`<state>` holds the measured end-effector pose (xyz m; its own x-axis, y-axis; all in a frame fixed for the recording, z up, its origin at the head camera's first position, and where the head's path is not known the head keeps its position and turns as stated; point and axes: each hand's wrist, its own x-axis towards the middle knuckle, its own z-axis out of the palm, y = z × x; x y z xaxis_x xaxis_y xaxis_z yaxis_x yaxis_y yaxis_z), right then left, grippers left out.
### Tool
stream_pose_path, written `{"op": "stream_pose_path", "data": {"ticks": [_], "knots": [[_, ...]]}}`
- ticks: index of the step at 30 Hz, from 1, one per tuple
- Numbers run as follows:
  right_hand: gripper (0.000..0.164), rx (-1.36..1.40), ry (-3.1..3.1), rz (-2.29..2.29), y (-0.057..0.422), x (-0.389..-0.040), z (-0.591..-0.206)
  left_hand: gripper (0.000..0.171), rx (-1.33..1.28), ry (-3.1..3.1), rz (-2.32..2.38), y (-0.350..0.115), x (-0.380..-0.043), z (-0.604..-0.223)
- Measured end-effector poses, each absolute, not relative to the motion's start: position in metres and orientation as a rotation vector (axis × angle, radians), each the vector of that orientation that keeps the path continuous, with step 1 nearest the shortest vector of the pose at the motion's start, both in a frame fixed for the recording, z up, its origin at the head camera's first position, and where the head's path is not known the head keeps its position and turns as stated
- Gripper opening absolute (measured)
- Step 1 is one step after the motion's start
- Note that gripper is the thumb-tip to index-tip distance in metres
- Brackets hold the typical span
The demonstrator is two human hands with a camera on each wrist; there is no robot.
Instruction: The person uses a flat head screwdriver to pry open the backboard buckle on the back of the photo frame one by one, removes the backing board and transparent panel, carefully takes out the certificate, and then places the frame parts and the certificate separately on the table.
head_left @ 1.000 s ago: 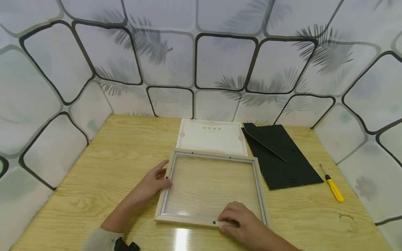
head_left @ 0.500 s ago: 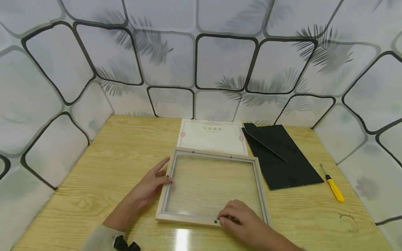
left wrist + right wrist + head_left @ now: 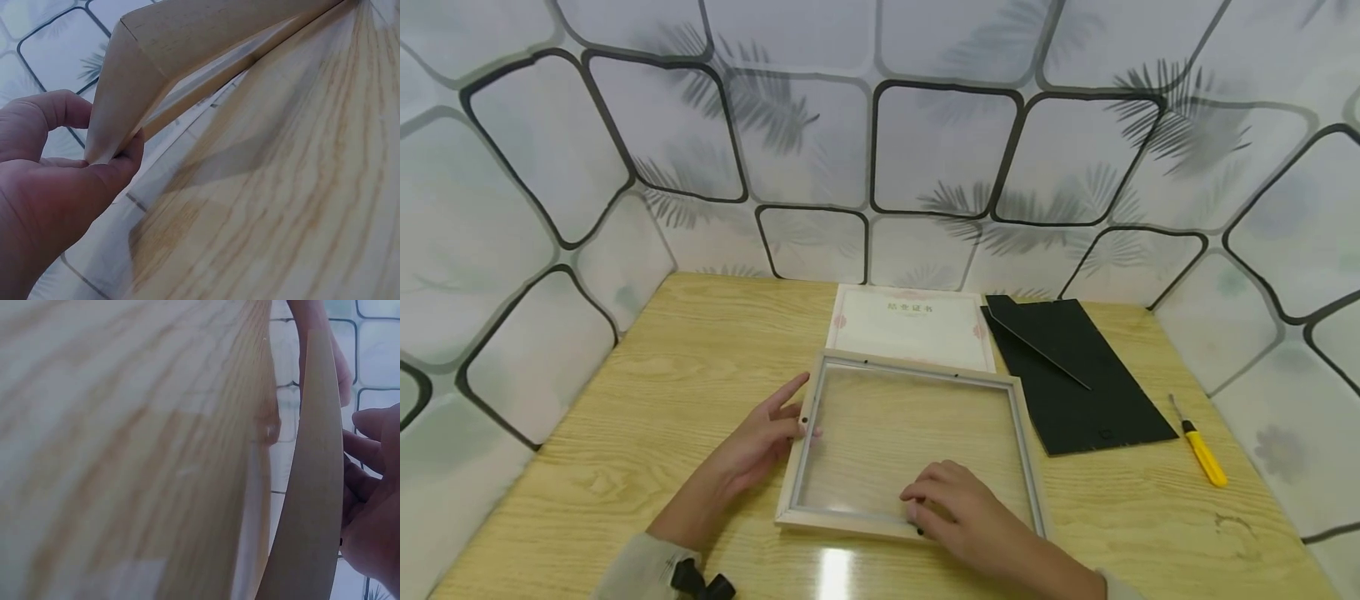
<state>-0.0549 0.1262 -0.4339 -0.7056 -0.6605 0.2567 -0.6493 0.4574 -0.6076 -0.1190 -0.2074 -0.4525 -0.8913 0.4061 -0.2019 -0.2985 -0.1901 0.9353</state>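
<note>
A light wooden picture frame, back side up with a clear pane inside, lies in front of me in the head view. My left hand holds its left side, the thumb over the rim and fingers beneath. In the left wrist view, the frame corner sits between thumb and fingers, raised off the table. My right hand has bent fingers over the frame's near side. Its thumb is beside a small black fastener. The right wrist view shows right fingertips against the frame's side; whether they pinch anything is hidden.
A printed certificate lies behind the frame, partly covered by it. To the right is a black backing board with its stand leg. A yellow-handled screwdriver lies near the table's right edge. Patterned walls enclose the table.
My right hand has shifted left along the near rim, its thumb coming over the rim to the black fastener. The left hand keeps its hold; the frame looks nearly unmoved.
</note>
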Motion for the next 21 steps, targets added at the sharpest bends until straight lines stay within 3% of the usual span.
{"op": "stream_pose_path", "data": {"ticks": [21], "knots": [[0.022, -1.187, 2.697, -1.019, 0.111, -0.057, -0.433, 0.097, 0.106, 1.608, 2.127, -0.206, -0.118, -0.449]]}}
